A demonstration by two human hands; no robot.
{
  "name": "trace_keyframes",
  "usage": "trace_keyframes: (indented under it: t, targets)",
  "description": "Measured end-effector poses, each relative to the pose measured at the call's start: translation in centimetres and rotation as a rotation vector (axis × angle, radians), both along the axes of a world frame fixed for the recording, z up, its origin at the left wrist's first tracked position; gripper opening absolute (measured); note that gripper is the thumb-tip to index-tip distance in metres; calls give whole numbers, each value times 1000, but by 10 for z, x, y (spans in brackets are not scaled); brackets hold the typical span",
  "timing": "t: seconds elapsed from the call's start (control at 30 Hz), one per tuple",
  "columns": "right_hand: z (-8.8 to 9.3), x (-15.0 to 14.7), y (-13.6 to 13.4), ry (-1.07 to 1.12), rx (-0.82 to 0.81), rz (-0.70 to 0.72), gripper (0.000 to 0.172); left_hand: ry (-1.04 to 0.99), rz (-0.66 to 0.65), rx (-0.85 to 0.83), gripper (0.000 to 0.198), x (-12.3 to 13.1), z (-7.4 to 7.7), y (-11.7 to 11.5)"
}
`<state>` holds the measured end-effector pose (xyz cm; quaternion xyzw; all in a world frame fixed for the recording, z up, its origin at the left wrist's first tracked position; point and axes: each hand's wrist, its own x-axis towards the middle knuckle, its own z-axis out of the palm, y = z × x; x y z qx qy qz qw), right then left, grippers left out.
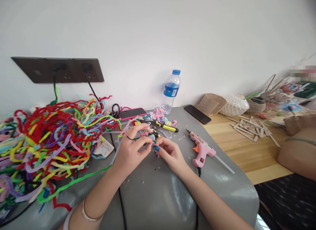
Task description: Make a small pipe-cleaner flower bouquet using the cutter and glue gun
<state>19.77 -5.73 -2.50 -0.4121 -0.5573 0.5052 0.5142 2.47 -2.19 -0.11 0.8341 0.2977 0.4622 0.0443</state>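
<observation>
Over the grey table, my left hand (pixel 133 147) and my right hand (pixel 170 154) meet fingertip to fingertip. Both are closed in a pinch on a small green pipe cleaner piece (pixel 154 143), mostly covered by the fingers. Just behind them lie pink, blue and yellow pipe cleaner flowers (pixel 158 115) and a tool with black and yellow handles (pixel 168 126), partly hidden by my left hand. To the right of my right hand rests a pink hot glue gun (pixel 202 150) with a glue stick (pixel 224 164) poking out of its back.
A big tangle of colourful pipe cleaners (pixel 56 137) covers the left side. Behind stand a water bottle (pixel 171 91) and two phones, one pink-edged (pixel 133 113), one black (pixel 197 114). Wooden sticks (pixel 251 128) lie rightward, near another person's arm (pixel 298 154). Black cords cross the table.
</observation>
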Motion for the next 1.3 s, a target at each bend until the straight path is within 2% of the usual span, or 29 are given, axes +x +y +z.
trace_keyframes:
  t: [0.3,0.63,0.87,1.1,1.2,1.3]
  targets:
    - [-1,1,4,68,-58,-53,31,-70,-1,-66,15,-1,4,2]
    - [1,-1,1,-6,-17,-12,32,-35,-6,-83,11,0,2,-1]
    - [-2,-1,0,-28,8,-8,25,10,14,-11,13,2,4,-1]
    - [-1,-1,0,-31,1,-9,26,56,17,51,15,0,1,0]
    - [0,-1,1,6,-37,-4,28,21,8,5,15,-2,2,1]
    - [-1,0,4,58,-89,-17,30,-124,18,-117,14,-4,2,3]
